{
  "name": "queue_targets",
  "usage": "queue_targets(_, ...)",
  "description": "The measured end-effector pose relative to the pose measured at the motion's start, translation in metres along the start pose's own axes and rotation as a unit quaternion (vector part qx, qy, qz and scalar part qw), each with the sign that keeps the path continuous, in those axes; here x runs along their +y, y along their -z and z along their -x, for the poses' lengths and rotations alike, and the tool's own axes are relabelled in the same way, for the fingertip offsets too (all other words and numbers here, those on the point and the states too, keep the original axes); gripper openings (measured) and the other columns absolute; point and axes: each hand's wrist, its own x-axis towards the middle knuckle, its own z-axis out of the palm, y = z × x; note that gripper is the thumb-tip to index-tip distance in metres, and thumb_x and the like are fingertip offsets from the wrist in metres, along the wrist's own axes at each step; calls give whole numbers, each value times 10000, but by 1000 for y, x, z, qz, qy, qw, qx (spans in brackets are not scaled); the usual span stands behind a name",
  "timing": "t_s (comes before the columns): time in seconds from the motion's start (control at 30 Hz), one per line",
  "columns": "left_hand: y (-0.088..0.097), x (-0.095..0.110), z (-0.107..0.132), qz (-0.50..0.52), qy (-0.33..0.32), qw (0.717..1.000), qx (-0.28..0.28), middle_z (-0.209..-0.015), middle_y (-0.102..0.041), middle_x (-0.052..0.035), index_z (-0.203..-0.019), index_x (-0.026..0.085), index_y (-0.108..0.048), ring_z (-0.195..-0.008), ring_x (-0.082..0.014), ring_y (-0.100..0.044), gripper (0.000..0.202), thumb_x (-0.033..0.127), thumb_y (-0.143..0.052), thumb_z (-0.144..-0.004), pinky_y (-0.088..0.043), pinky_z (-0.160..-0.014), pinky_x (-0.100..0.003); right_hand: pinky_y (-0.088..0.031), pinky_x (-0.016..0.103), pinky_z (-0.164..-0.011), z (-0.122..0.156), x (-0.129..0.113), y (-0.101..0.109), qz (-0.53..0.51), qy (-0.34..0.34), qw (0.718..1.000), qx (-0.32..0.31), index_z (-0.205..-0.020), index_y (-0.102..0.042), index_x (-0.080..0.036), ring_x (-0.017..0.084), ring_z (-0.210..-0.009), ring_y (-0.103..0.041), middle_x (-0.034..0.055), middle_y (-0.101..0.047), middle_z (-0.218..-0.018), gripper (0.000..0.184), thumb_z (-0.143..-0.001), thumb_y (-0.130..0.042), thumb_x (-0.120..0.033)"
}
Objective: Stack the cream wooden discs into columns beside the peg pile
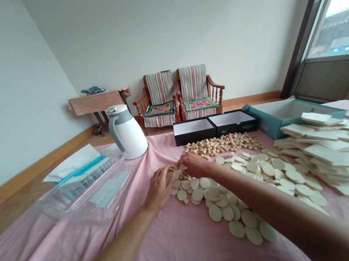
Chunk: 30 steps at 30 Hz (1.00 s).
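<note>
Discs of pale wood (214, 213), round and flat, lie in a loose spread across the pink cloth of the tabletop (180, 253), from the centre of the frame down toward the lower right. The left hand (160, 188) rests palm down at the spread's left edge, fingers loosely stretched over a few discs and gripping nothing that shows. The right hand (195, 165) is curled just beside it, fingertips down among the discs; whether it pinches one I cannot tell.

The discs look light, stiff and smooth, so they would likely slide on the cloth and be hard to lift flat; a pinch across the rim, or tipping one up by its edge, seems the surest hold.

Behind the hands lies a heap of small tan wooden beads (223, 144), then two black open boxes (195, 136). Square pale tiles (327, 152) pile up at the right, a white jug (128, 133) stands upper left of centre.
</note>
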Motion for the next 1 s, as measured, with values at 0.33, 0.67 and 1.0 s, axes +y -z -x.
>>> queue_targets(0.33, 1, -4, -5, 51, 54, 997, 35, -1213, -587, -118, -1206, 155, -509, -1161, -209, -530, 440, 430, -287, -944, -414, -1017, -396, -387, 250, -776, 94, 51, 47, 23, -129, 988, 83, -943, -587, -149, 178, -908, -558, 91, -626, -960, 247, -718, -495, -105)
queue_targets(0.67, -1, -6, -5, 104, 121, 986, 58, -1240, -559, -131, -1234, 156, -483, -1173, -222, -516, 516, 494, -222, -945, -405, -1012, -406, -399, 289, -808, 130, 64, 69, 46, -198, 975, 84, -1014, -625, -177, 202, -947, -575, 91, -643, -1015, 271, -756, -543, -164)
queue_targets(1.0, 2, -7, -2, 127, 144, 979, 76, -1208, -576, -102, -1190, 176, -503, -1143, -193, -531, 482, 478, -211, -955, -413, -995, -357, -417, 276, -824, 5, -39, 12, -22, -12, 1000, 1, -1050, -627, -147, 200, -977, -579, 112, -635, -1043, 327, -732, -549, -149)
